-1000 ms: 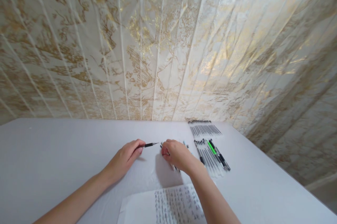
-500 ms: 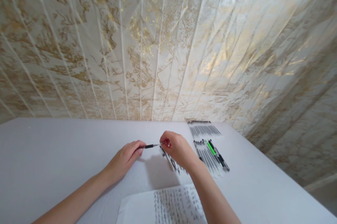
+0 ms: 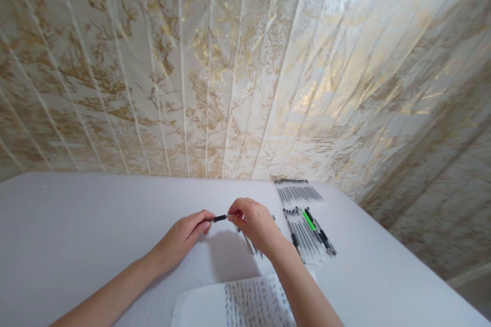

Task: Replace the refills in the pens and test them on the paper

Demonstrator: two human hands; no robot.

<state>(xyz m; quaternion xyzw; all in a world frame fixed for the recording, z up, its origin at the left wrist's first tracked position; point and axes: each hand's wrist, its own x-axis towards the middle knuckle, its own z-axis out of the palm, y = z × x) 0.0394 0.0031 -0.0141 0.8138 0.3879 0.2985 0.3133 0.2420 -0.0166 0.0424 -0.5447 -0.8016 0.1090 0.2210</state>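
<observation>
My left hand (image 3: 184,235) pinches the rear of a thin black pen (image 3: 220,218), held level just above the white table (image 3: 76,224). My right hand (image 3: 255,224) is closed around the pen's tip end, its fingers meeting the pen from the right. Under and behind my right hand lie a few loose pens (image 3: 251,242) on the table. Whether my right hand holds a cap or other small part is hidden by the fingers.
A row of pens with one green pen (image 3: 309,220) lies right of my hands, and a row of thin refills (image 3: 297,193) sits nearer the wall. A sheet of handwritten paper (image 3: 253,304) lies at the near edge. A gold-patterned wall (image 3: 245,61) stands behind.
My right hand lifted off the loose pens and closed on the tip end of the pen that my left hand holds. Both hands drew slightly nearer to each other.
</observation>
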